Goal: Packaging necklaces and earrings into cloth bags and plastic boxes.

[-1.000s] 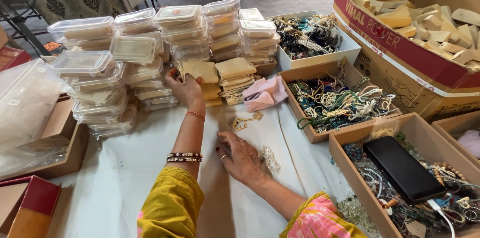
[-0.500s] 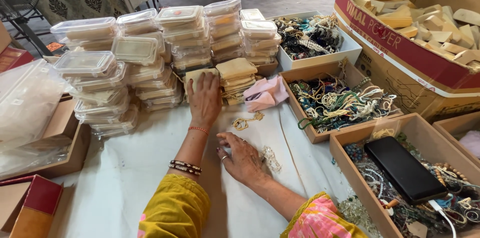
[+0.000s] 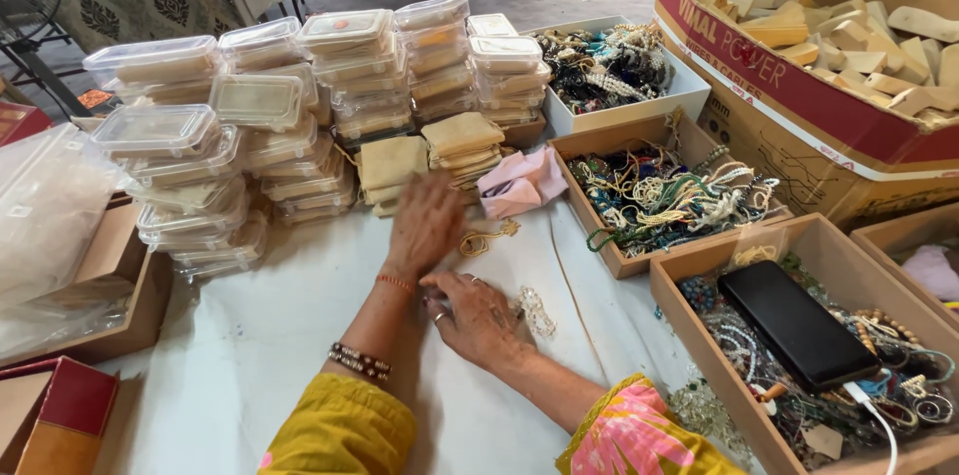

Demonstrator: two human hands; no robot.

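Head view: left hand [image 3: 427,223] is hovering blurred, fingers loosely spread, holding nothing, just short of the tan pouches [image 3: 432,153]; earlier it was lying on them. Right hand [image 3: 479,318] is pressing flat on white cloth [image 3: 250,335] beside a clear bead piece [image 3: 536,309]. Boxes are crowding the right edge; open cloth is lying left.

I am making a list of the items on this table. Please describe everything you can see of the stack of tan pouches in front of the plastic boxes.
The tan pouches are flat, soft-looking pieces, seemingly fabric, beige to mustard in colour. They lie in two short stacks side by side on the white table cover, just in front of the clear plastic boxes. A pink pouch lies at their right. The left hand, blurred, is just before the stacks; whether it touches them cannot be told.
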